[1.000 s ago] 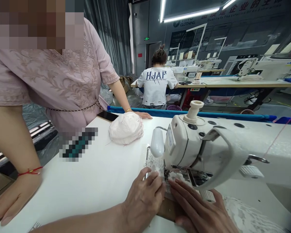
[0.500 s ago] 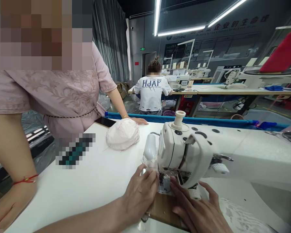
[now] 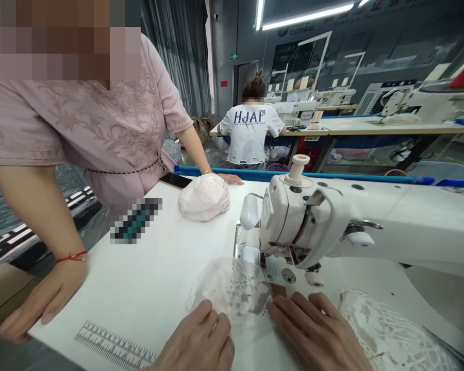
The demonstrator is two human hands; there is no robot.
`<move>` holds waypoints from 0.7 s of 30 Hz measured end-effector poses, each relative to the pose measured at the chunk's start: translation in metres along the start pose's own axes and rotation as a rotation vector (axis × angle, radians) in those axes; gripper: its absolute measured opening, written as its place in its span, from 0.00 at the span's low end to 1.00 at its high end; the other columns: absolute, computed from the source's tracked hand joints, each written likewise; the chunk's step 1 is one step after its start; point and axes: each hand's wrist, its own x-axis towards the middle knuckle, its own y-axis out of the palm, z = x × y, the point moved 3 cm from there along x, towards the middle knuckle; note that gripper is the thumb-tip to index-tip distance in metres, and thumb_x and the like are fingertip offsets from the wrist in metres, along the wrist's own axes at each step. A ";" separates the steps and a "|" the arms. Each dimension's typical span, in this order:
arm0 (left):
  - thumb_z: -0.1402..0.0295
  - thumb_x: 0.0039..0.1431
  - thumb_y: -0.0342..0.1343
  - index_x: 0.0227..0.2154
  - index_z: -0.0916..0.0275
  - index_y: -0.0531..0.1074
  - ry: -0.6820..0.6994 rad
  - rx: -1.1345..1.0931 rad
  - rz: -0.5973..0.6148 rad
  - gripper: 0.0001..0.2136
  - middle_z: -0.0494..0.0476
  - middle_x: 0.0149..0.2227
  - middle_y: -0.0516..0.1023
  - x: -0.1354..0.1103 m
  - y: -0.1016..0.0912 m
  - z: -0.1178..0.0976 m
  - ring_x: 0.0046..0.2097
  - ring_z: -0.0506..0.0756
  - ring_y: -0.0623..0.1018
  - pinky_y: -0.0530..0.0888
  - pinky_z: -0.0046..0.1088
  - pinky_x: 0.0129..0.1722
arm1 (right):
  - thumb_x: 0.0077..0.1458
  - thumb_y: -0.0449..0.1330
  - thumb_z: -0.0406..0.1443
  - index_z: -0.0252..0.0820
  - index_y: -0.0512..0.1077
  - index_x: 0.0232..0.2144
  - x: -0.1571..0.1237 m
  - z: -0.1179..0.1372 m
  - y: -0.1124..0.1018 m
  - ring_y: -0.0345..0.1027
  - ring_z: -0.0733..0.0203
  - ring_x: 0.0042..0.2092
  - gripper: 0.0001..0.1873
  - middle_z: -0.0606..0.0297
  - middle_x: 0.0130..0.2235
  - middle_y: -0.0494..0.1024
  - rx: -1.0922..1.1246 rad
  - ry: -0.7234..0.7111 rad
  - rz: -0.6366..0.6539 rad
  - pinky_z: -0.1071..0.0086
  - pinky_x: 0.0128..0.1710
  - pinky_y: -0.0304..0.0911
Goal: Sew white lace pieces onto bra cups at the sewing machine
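A sheer white lace piece (image 3: 239,288) lies on the table in front of the sewing machine (image 3: 294,221), its far edge close to the presser foot (image 3: 263,260). My left hand (image 3: 201,337) is closed at the near left edge of the lace, fingers curled on it. Stretched out and nearly flat, the fingers of my right hand (image 3: 313,324) rest at the lace's right edge. A brown patch (image 3: 279,290) shows just beyond those fingertips. To the right of my right hand lies more white lace (image 3: 390,327).
A rounded white fabric bundle (image 3: 204,198) and a dark phone (image 3: 176,180) lie at the far left. A person in pink (image 3: 127,129) leans on the table there. Ruler markings (image 3: 116,345) run along the near left, and dark pointed blades (image 3: 448,346) lie at the right.
The lace has come out from around the presser foot towards me and lies spread out. Both hands have drawn back from the needle area. The view has shifted.
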 end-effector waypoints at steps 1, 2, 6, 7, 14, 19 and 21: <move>0.81 0.54 0.44 0.15 0.68 0.63 0.001 0.013 0.040 0.14 0.56 0.19 0.59 -0.004 -0.005 -0.003 0.24 0.50 0.58 0.56 0.32 0.34 | 0.63 0.41 0.27 0.35 0.70 0.39 0.000 0.003 -0.001 0.62 0.61 0.34 0.17 0.59 0.36 0.74 0.040 -0.023 0.023 0.64 0.33 0.49; 0.79 0.55 0.45 0.14 0.68 0.61 -0.001 0.011 0.081 0.14 0.56 0.19 0.58 -0.007 -0.010 -0.004 0.23 0.50 0.56 0.56 0.31 0.33 | 0.63 0.40 0.28 0.35 0.70 0.40 0.000 0.006 -0.003 0.62 0.61 0.34 0.18 0.58 0.37 0.74 0.085 -0.044 0.056 0.64 0.34 0.49; 0.76 0.52 0.49 0.18 0.66 0.58 -0.035 -0.179 0.174 0.10 0.53 0.18 0.58 0.009 -0.019 0.004 0.22 0.50 0.56 0.55 0.31 0.30 | 0.64 0.38 0.30 0.31 0.67 0.45 0.002 0.013 -0.010 0.63 0.59 0.36 0.19 0.55 0.38 0.73 0.205 -0.133 0.097 0.62 0.37 0.52; 0.77 0.51 0.49 0.21 0.66 0.60 -0.055 -0.260 0.222 0.06 0.53 0.21 0.62 0.019 -0.016 0.009 0.24 0.50 0.59 0.56 0.31 0.31 | 0.64 0.38 0.30 0.31 0.66 0.45 0.003 0.014 -0.012 0.63 0.59 0.36 0.19 0.55 0.38 0.73 0.216 -0.140 0.070 0.62 0.37 0.52; 0.79 0.56 0.50 0.56 0.61 0.56 -0.043 -0.930 0.611 0.24 0.54 0.44 0.72 0.068 0.042 0.034 0.53 0.53 0.62 0.57 0.34 0.50 | 0.62 0.42 0.27 0.26 0.65 0.46 -0.003 0.016 -0.013 0.62 0.56 0.37 0.16 0.50 0.37 0.71 0.298 -0.159 0.070 0.62 0.35 0.52; 0.69 0.57 0.55 0.51 0.55 0.65 -0.206 -0.935 0.614 0.18 0.48 0.32 0.72 0.067 0.053 0.052 0.45 0.54 0.65 0.54 0.37 0.48 | 0.62 0.41 0.26 0.27 0.67 0.42 -0.004 0.010 -0.016 0.59 0.60 0.33 0.15 0.55 0.32 0.69 0.294 -0.119 0.094 0.64 0.33 0.49; 0.66 0.57 0.56 0.48 0.58 0.68 -0.276 -0.916 0.584 0.15 0.49 0.30 0.71 0.065 0.050 0.057 0.41 0.52 0.67 0.55 0.35 0.47 | 0.63 0.41 0.27 0.29 0.68 0.40 -0.003 0.008 -0.017 0.59 0.60 0.33 0.15 0.56 0.32 0.69 0.256 -0.099 0.084 0.64 0.33 0.48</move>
